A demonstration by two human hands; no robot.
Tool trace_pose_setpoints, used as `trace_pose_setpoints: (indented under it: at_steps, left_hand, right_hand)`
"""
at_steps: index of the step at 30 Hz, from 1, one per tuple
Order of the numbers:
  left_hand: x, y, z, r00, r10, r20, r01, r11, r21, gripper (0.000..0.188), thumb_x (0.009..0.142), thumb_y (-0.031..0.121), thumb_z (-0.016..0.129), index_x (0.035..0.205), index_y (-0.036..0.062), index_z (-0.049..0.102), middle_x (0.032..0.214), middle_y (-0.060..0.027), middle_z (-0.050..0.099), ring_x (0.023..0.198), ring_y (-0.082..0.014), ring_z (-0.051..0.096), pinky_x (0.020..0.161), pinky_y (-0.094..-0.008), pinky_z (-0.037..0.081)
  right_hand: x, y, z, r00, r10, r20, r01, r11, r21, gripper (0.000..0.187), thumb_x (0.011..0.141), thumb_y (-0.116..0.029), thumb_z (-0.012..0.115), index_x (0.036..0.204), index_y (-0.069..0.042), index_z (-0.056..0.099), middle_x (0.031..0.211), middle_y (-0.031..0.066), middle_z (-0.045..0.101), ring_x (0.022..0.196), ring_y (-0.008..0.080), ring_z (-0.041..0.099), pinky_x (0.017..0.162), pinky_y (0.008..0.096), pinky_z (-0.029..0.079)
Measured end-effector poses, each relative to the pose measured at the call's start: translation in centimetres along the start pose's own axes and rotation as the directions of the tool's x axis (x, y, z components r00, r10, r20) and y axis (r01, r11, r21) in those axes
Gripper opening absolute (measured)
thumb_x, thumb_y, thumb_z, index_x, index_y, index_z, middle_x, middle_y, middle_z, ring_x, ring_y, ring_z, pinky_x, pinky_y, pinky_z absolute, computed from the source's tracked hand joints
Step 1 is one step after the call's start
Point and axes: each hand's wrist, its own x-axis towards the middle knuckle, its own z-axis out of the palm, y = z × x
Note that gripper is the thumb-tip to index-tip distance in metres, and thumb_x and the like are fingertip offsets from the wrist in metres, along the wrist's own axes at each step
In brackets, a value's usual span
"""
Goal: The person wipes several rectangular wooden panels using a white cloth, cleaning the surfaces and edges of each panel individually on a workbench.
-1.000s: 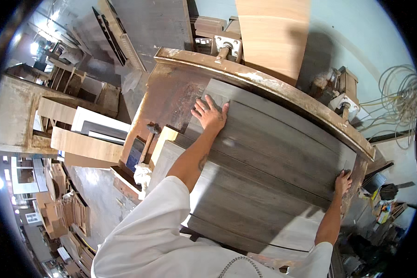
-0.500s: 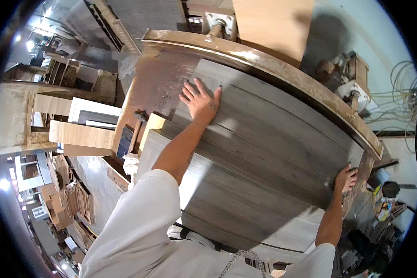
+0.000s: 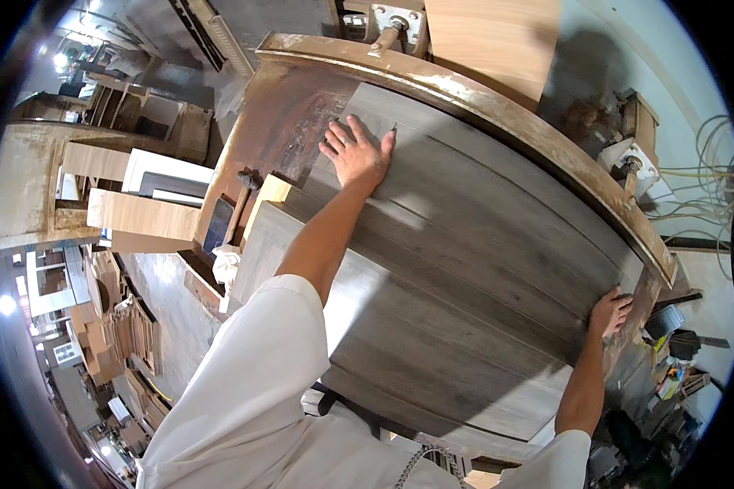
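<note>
My left hand (image 3: 357,159) lies palm down with its fingers spread and thumb held well away, resting on the far-left part of the grey wood-grain panels (image 3: 481,196). My right hand (image 3: 610,315) is at their right end, its fingers bent and near one another over the edge; whether it pinches that edge or only rests there, I cannot tell. The panels lie on the brown, stained desk (image 3: 281,122), side by side along a worn rail (image 3: 465,88) at its far side. Nearer to me are more grey boards (image 3: 416,334), crossed by a broad shadow, with bright light on their left part. By their left end I see a yellowish wood block (image 3: 271,194), then a hammer (image 3: 237,213), a dark flat object (image 3: 218,225) just beside its handle, and a crumpled white cloth (image 3: 226,266). Past the rail a pale wooden board (image 3: 489,49) stands between two metal plates with rods, and loose wires (image 3: 705,183) hang at the far right. My white sleeve (image 3: 245,350) fills the lower left.
</note>
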Motion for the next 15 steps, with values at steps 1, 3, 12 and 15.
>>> trace_pose_setpoints:
  at_steps: [1, 3, 12, 15]
  left_hand:
    - [0.0, -0.1, -0.1, 1.0, -0.001, -0.005, 0.001, 1.0, 0.0, 0.091, 0.087, 0.066, 0.032, 0.142, -0.0043, 0.016, 0.144, -0.0352, 0.014, 0.135, -0.0473, 0.012, 0.109, -0.058, 0.004]
    - [-0.1, -0.2, 0.0, 1.0, 0.001, -0.011, -0.001, 1.0, -0.003, 0.091, 0.087, 0.067, 0.031, 0.142, -0.004, 0.016, 0.144, -0.0352, 0.014, 0.135, -0.0471, 0.012, 0.108, -0.058, 0.003]
    - [-0.1, 0.1, 0.1, 1.0, -0.002, -0.01, 0.002, 1.0, -0.004, 0.091, 0.087, 0.068, 0.029, 0.142, -0.0036, 0.017, 0.144, -0.0342, 0.015, 0.135, -0.0464, 0.012, 0.108, -0.058, 0.004]
    - [-0.2, -0.1, 0.4, 1.0, 0.0, -0.026, -0.001, 1.0, -0.007, 0.091, 0.087, 0.068, 0.029, 0.142, -0.0038, 0.017, 0.143, -0.0343, 0.015, 0.135, -0.0467, 0.013, 0.108, -0.0583, 0.005]
  right_hand:
    - [-0.1, -0.1, -0.1, 1.0, 0.001, 0.005, -0.001, 1.0, -0.002, 0.072, 0.092, -0.062, 0.023, 0.144, -0.012, 0.026, 0.147, 0.015, 0.028, 0.13, 0.0359, 0.034, 0.1, 0.054, 0.031]
    - [0.0, 0.0, 0.2, 1.0, -0.004, 0.0, 0.004, 1.0, -0.013, 0.072, 0.092, -0.062, 0.023, 0.144, -0.012, 0.026, 0.147, 0.0139, 0.029, 0.13, 0.0353, 0.034, 0.1, 0.0537, 0.031]
    - [0.7, 0.6, 0.9, 0.999, 0.032, 0.024, -0.032, 0.999, -0.002, 0.072, 0.091, -0.064, 0.021, 0.145, -0.015, 0.025, 0.148, 0.012, 0.026, 0.133, 0.0335, 0.03, 0.101, 0.0565, 0.028]
    - [0.6, 0.0, 0.1, 0.998, 0.034, 0.044, -0.035, 0.999, 0.009, 0.072, 0.092, -0.063, 0.022, 0.145, -0.015, 0.025, 0.148, 0.0124, 0.026, 0.133, 0.0332, 0.029, 0.102, 0.056, 0.027]
